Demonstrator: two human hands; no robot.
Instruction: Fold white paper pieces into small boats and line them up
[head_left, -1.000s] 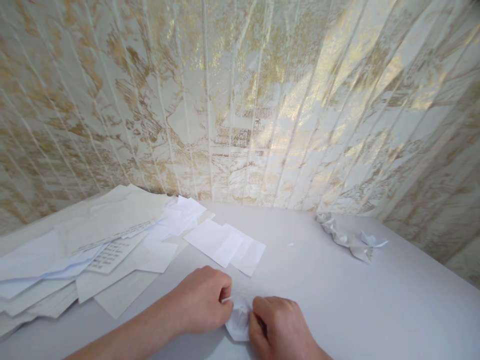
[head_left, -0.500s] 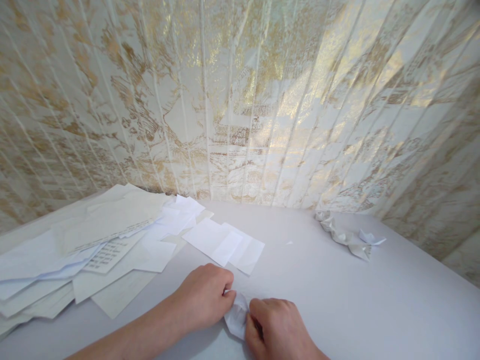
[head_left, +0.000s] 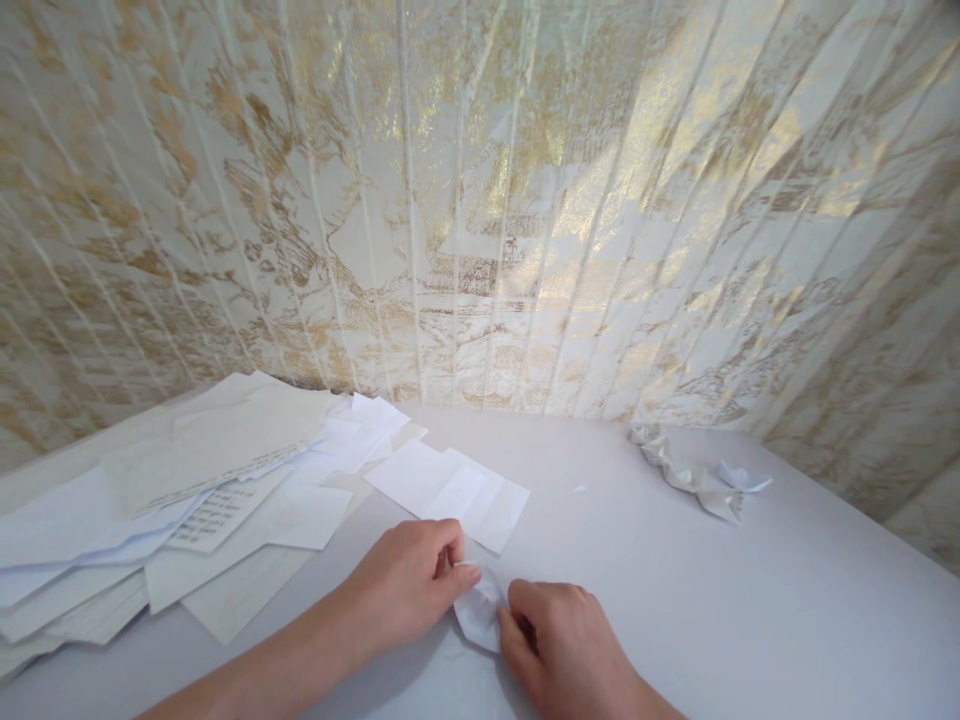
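Between my two hands is a small folded piece of white paper (head_left: 478,612), held just above the white table at the bottom middle. My left hand (head_left: 424,580) pinches its upper left edge, with the thumb on the near side. On the opposite side, my right hand (head_left: 559,640) grips the paper's right edge between thumb and curled fingers. The fingertips of the right hand are partly hidden. Just beyond my left hand lie overlapping white paper rectangles (head_left: 499,505), some with fold creases.
A spread pile of paper sheets (head_left: 247,440), some printed, covers the table's left side. Several folded paper pieces (head_left: 682,473) stand in a row at the back right, with another folded paper (head_left: 742,477) beside them. A tiny paper scrap (head_left: 579,489) lies mid-table. A gold-patterned curtain (head_left: 480,200) borders the back.
My right hand has moved slightly up and to the right. The left hand's grip has shifted along the upper edge, and the folded paper has moved slightly up and to the right.
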